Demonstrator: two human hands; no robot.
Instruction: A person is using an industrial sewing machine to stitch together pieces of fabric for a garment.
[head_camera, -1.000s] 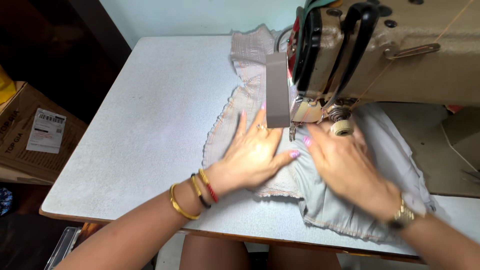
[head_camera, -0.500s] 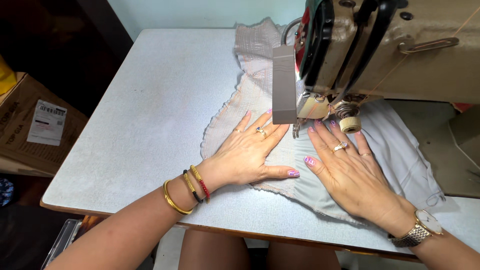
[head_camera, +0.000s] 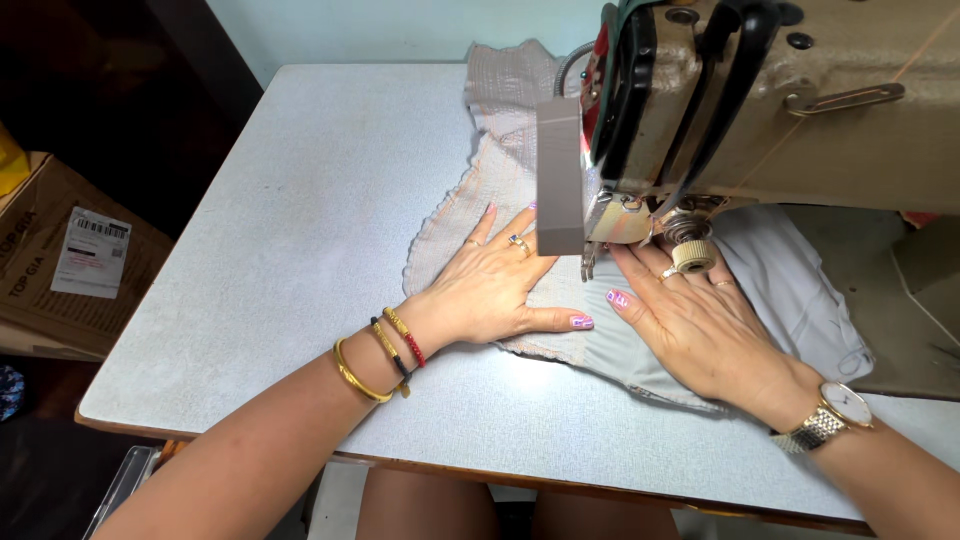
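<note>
The fabric (head_camera: 560, 345) looks thin, soft and light, so the left hand (head_camera: 495, 290) and right hand (head_camera: 700, 320) press it flat with open fingers beside the needle (head_camera: 588, 262).

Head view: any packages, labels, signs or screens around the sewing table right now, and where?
Cardboard box: on the floor left of the table, brown, partly cut off by the frame edge.
Shipping label: stuck on the box's top face, white rectangle with dark barcode-like print.
No signs or screens show.
</note>
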